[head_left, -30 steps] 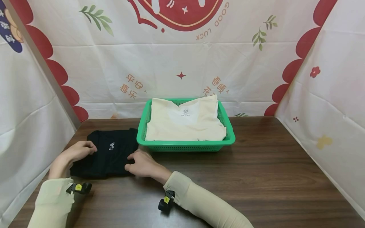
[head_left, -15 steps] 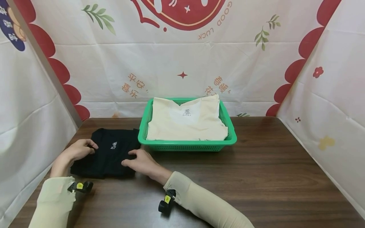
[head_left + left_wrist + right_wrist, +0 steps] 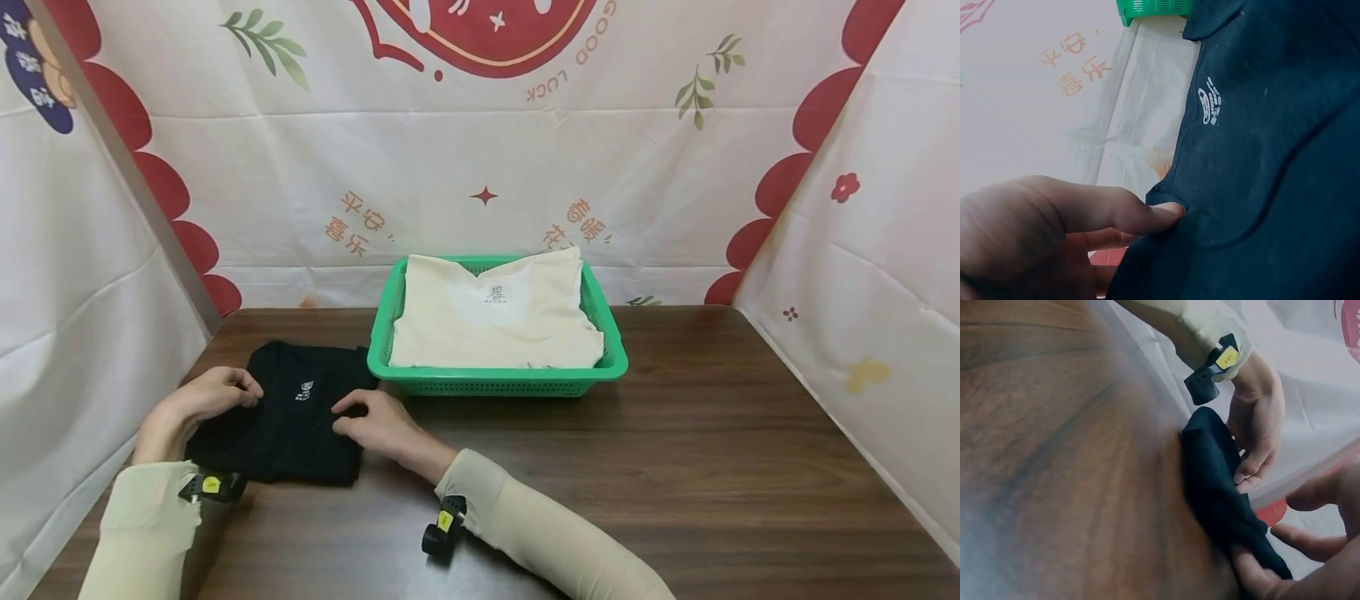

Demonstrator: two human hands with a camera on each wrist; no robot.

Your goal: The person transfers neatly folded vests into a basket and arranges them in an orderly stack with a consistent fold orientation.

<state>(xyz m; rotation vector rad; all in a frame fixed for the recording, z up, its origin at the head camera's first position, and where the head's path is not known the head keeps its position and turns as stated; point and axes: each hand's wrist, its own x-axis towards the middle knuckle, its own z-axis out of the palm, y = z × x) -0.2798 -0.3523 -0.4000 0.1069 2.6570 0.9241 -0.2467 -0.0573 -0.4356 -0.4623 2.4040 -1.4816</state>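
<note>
A folded black T-shirt (image 3: 300, 442) with a small white print inside its neck lies on the left of the table, beside the green basket. At its left edge my left hand (image 3: 206, 396) pinches the cloth between thumb and fingers; the left wrist view shows the thumb (image 3: 1147, 215) on the shirt near the neckline seam. My right hand (image 3: 382, 427) is over the shirt's right side, thumb and forefinger curved with a gap between them. In the right wrist view, one lower finger (image 3: 1254, 575) of that hand lies against the black cloth.
The green basket (image 3: 495, 375) stands at the back middle, holding a folded cream T-shirt (image 3: 465, 333) with a dark neck print. The wooden table (image 3: 675, 467) extends to the right. A printed white cloth (image 3: 420, 150) hangs behind and at both sides.
The black shirt's near edge has shifted a little toward me, and its right part lies differently. The right hand's thumb and forefinger have drawn closer together. The left hand keeps its pinch.
</note>
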